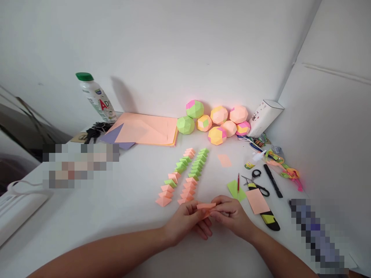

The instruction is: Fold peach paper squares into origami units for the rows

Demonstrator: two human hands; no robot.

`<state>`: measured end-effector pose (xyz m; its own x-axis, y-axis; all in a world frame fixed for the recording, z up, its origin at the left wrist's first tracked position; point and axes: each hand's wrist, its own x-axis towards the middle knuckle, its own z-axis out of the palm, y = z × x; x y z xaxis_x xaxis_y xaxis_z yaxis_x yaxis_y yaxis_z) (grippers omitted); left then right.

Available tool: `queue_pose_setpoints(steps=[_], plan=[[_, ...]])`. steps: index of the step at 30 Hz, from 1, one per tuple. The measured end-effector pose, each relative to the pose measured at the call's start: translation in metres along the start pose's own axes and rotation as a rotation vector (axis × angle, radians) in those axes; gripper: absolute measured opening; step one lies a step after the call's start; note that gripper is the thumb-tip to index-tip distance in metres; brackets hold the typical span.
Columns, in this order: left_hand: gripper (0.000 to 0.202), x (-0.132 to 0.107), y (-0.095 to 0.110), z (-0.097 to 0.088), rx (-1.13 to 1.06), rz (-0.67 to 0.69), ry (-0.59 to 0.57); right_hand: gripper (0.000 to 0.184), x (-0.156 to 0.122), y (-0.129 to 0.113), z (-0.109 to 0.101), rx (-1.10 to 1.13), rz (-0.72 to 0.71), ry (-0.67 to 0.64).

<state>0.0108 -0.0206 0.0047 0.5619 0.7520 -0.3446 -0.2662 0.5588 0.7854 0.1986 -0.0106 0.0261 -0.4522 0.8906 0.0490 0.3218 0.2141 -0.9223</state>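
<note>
Both my hands meet low in the middle of the white table [116, 200]. My left hand [188, 222] and my right hand [230, 216] pinch a small folded piece of peach paper [206, 206] between their fingertips, just above the tabletop. Right behind the hands lie two rows of folded paper units [185, 173], peach near me and green farther back. A green paper square [235, 190] with a red pencil [238, 182] on it lies beside my right hand.
Several coloured paper balls [216, 121] sit against the wall, beside a stack of peach sheets [145, 129], a purple sheet [116, 137] and a white bottle [95, 96]. At right lie scissors [256, 181], a black pen [273, 180], a yellow-black knife [268, 218], a peach note [257, 200] and a white box [265, 116].
</note>
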Motion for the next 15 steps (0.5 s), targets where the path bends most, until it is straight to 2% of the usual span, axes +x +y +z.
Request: queue_pose_setpoints(steps=[3,8,11,15], plan=[[0.039,0.0008,0.0005,-0.0002,0.027,-0.040,-0.013,0.019,0.0006,-0.0012,-0.0024,0.052,0.013,0.001],[0.040,0.0016,0.0002,0.0004,0.059,-0.024,-0.060,0.019,0.0015,-0.0034,-0.0009,0.210,0.218,0.016],[0.041,0.0018,-0.0022,-0.0005,0.066,0.004,-0.072,0.020,0.0016,-0.0023,0.0006,0.305,0.262,0.055],[0.038,0.0025,-0.0040,-0.0025,0.048,0.025,-0.120,0.022,0.0011,-0.0008,-0.0018,0.427,0.339,0.021]])
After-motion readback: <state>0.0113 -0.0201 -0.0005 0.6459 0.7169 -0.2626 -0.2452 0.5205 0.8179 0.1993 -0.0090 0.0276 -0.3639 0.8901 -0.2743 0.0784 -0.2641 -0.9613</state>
